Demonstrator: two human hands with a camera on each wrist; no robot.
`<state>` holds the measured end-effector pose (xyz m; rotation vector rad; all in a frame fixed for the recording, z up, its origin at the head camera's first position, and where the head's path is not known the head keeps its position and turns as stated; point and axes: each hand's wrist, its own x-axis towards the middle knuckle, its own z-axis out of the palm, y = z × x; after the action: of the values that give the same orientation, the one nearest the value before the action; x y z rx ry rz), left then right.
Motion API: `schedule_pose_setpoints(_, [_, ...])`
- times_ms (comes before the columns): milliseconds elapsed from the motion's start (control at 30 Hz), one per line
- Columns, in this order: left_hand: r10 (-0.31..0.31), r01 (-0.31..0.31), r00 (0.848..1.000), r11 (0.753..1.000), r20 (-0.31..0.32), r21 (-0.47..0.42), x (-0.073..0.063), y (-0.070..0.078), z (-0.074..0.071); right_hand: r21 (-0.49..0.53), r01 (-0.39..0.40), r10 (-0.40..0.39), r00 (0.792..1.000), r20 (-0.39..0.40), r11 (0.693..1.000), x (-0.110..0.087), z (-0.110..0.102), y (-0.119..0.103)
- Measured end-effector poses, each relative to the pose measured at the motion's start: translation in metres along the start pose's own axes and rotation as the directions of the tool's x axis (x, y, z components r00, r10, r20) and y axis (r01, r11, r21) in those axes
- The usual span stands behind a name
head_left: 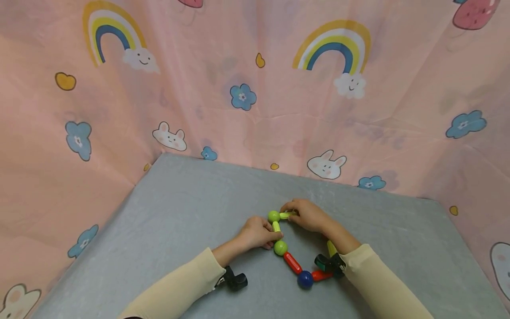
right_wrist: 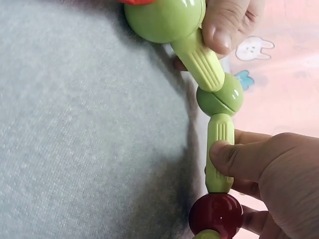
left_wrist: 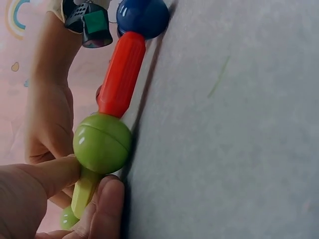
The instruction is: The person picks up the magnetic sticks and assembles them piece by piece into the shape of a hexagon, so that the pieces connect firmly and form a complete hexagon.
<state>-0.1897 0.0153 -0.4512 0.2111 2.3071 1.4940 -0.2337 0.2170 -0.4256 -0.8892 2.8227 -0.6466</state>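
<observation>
A chain of toy balls and rods lies on the grey surface. My left hand (head_left: 255,233) pinches a yellow-green rod (right_wrist: 200,64) between two green balls, the nearer ball (left_wrist: 102,144) and the farther ball (head_left: 273,216). With thumb and fingers, my right hand (head_left: 308,215) grips a second yellow-green rod (right_wrist: 219,162), which runs from the farther green ball to a dark red ball (right_wrist: 216,215). In the head view that red ball is hidden by the right hand. From the nearer green ball a red rod (head_left: 292,262) leads to a blue ball (head_left: 305,279).
Another red rod (head_left: 321,275) extends right from the blue ball, partly behind the right wrist's black camera (head_left: 330,263). A yellow-green rod (head_left: 331,248) shows under the right forearm. A pink printed curtain (head_left: 275,133) stands round the grey cloth surface (head_left: 187,199).
</observation>
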Motion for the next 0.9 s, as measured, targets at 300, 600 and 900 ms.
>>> schedule_pose_setpoints(300, [0.032, -0.031, 0.999, 0.995, -0.004, 0.098, -0.003, 0.000, 0.003, 0.004, -0.007, 0.007, 1.000, 0.002, 1.000, 0.000, 0.001, 0.001])
schedule_pose_setpoints(600, [0.058, -0.053, 0.998, 0.981, -0.023, 0.188, -0.009, 0.004, 0.007, 0.016, -0.042, 0.042, 0.999, 0.006, 0.999, -0.005, -0.004, 0.008])
schedule_pose_setpoints(900, [0.006, -0.005, 1.000, 0.986, -0.011, 0.164, -0.008, 0.001, -0.001, 0.004, -0.130, 0.130, 0.991, -0.003, 0.991, -0.020, -0.009, 0.015])
